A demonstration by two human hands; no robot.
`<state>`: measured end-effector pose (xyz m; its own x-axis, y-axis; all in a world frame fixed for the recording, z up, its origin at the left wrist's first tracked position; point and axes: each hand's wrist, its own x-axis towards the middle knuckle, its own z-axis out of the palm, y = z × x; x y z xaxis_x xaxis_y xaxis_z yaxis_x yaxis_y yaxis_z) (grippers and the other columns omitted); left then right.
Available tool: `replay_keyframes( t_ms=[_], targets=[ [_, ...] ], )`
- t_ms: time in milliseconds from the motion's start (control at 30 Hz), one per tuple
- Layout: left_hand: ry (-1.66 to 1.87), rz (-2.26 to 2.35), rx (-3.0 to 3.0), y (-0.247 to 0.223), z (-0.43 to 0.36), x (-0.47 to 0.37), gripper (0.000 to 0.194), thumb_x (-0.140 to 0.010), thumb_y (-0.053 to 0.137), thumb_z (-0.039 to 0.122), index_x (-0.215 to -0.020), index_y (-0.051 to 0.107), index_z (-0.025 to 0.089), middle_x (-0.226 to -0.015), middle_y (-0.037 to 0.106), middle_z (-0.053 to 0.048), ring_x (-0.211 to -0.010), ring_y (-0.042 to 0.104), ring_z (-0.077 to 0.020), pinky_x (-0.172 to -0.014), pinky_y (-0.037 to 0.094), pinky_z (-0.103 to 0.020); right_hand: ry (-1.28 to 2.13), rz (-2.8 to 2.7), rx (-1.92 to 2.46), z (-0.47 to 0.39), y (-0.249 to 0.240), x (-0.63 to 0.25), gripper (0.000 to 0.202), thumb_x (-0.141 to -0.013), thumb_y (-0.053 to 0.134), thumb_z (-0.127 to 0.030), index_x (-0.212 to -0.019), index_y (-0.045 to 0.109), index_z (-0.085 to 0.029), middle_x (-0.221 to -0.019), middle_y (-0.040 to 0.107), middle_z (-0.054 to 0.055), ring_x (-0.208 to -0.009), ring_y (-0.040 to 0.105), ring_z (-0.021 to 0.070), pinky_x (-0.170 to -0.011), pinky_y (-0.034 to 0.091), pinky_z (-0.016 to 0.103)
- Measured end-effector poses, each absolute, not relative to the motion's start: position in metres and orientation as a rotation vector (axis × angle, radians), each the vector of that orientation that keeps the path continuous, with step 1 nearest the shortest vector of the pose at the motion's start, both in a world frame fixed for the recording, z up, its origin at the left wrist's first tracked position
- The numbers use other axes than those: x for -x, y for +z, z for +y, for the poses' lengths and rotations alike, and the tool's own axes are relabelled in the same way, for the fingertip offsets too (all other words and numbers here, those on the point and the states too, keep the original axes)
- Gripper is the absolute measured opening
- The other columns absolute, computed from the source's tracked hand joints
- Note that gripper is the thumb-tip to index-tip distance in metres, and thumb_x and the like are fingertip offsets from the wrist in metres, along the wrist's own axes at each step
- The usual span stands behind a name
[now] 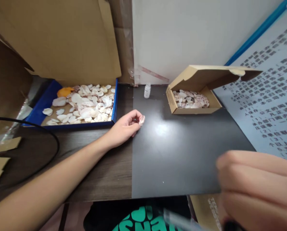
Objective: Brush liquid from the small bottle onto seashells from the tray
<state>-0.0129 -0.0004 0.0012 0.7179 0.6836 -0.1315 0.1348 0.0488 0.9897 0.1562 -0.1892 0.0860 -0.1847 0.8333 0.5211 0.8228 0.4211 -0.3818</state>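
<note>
My left hand (pixel 124 128) is closed in a pinch on a small seashell (pixel 142 120), at the left edge of the dark mat (pixel 182 160). The shell is pale with brownish marks. My right hand (pixel 256 189) is at the lower right, close to the camera and blurred, with its fingers curled closed. Something dark shows under it at the bottom edge, and a smeared pale stick-like thing (pixel 179 221) lies to its left. What this hand grips cannot be made out. A small clear bottle (pixel 147 90) with a white label stands beyond my left hand.
A blue-edged box (pixel 116 106) at the left holds many pale shells and an orange piece. At the right back, a small cardboard box (pixel 194 111) with a raised lid holds more shells. A printed sheet (pixel 266 106) leans at the right; a black cable (pixel 58 144) curves at the left.
</note>
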Motion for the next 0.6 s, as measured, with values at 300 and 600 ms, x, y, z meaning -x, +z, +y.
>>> replay_keyframes(
  t_ms=[300,600],
  targets=[
    [0.528,0.621,-1.205,0.001,0.004,0.016,0.017,-0.077,0.065,0.020,-0.087,0.051,0.019,-0.071,0.046,0.007,-0.050,0.040,-0.0049,-0.048,0.040,-0.020,-0.249,-2.207,1.283,-0.094,0.039,-0.180,0.028,-0.101,0.047,-0.027,-0.092,0.072,-0.020,-0.070,0.053,0.001,-0.057,0.050,0.0124,-0.051,0.041,0.026],
    [0.531,0.625,-1.185,0.001,0.004,0.016,0.017,-0.078,0.066,0.022,-0.084,0.051,0.018,-0.077,0.049,0.005,-0.052,0.040,-0.0046,-0.049,0.039,-0.020,0.033,-2.119,1.369,-0.097,0.014,-0.184,0.018,-0.098,0.048,-0.022,-0.106,0.063,-0.018,-0.076,0.060,0.001,-0.058,0.056,0.0120,-0.055,0.044,0.024]
  ],
)
